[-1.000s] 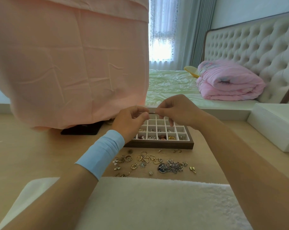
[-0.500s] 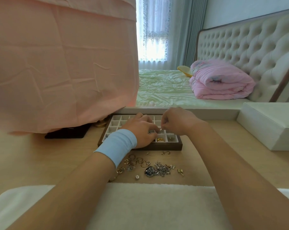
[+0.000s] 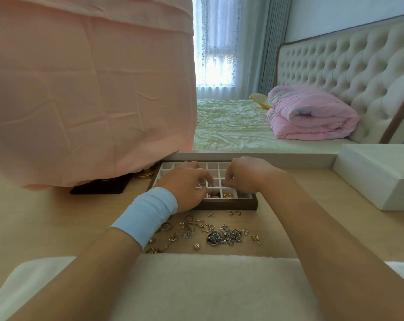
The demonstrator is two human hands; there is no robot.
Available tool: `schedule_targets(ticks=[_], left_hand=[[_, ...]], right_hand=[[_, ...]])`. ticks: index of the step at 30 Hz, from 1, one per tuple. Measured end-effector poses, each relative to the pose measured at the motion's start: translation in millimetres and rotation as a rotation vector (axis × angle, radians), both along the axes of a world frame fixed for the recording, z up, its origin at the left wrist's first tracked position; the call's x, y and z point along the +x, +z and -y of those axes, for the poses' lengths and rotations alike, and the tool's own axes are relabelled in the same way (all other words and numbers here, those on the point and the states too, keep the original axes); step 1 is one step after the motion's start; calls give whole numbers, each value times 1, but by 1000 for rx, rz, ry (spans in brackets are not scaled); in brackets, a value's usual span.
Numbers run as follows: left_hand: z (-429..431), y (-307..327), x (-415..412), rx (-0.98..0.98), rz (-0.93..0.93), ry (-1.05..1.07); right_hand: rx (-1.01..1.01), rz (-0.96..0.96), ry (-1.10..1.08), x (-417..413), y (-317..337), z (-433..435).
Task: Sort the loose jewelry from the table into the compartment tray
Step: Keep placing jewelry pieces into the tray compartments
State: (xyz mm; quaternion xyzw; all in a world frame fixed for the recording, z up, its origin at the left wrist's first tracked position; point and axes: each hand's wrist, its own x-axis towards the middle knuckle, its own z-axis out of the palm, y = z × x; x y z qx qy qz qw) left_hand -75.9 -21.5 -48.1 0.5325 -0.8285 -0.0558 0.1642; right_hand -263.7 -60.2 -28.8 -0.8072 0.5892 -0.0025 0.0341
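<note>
The compartment tray [image 3: 242, 204], dark wood with white cells, lies on the table ahead of me. Both hands hover low over its middle cells. My left hand [image 3: 187, 184], with a blue wristband, and my right hand [image 3: 247, 174] curl their fingertips down close together, pinching a small jewelry piece that the fingers mostly hide. A gold ring [image 3: 227, 195] and pinkish stones [image 3: 213, 195] lie in the front cells. Loose jewelry rests on the table in front of the tray: gold heart rings [image 3: 205, 228], a silver chain heap [image 3: 232, 235], a dark round pendant [image 3: 213, 238].
A pink cloth [image 3: 92, 100] hangs over something tall at the left, above a black pad [image 3: 101, 187]. A white towel [image 3: 196, 286] covers the near edge. A white box [image 3: 377, 177] stands at the right. Behind the table is a bed.
Both hands have come down from above the tray into its middle cells, still close together with the small piece between the fingertips.
</note>
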Motion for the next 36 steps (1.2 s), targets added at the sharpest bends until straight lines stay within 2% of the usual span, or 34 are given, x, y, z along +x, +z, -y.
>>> schedule_targets(ticks=[4, 6, 10, 13, 19, 24, 27, 36], left_hand=[[-25, 12, 15, 28, -14, 6], [-36, 12, 22, 53, 13, 16], [-49, 1, 40, 182, -50, -25], [-51, -7, 48, 288, -74, -61], [-52, -10, 52, 298, -50, -92], [-51, -12, 52, 281, -71, -89], [-49, -14, 55, 222, -150, -71], [-33, -5, 55, 109, -597, 51]], right_hand=[[-14, 141, 103, 16, 17, -12], [61, 217, 194, 31, 23, -23], [256, 117, 342, 55, 25, -45], [358, 46, 364, 64, 21, -53], [372, -4, 344, 70, 11, -57], [367, 37, 334, 69, 7, -52], [376, 125, 342, 62, 11, -46], [252, 570, 250, 42, 18, -28]])
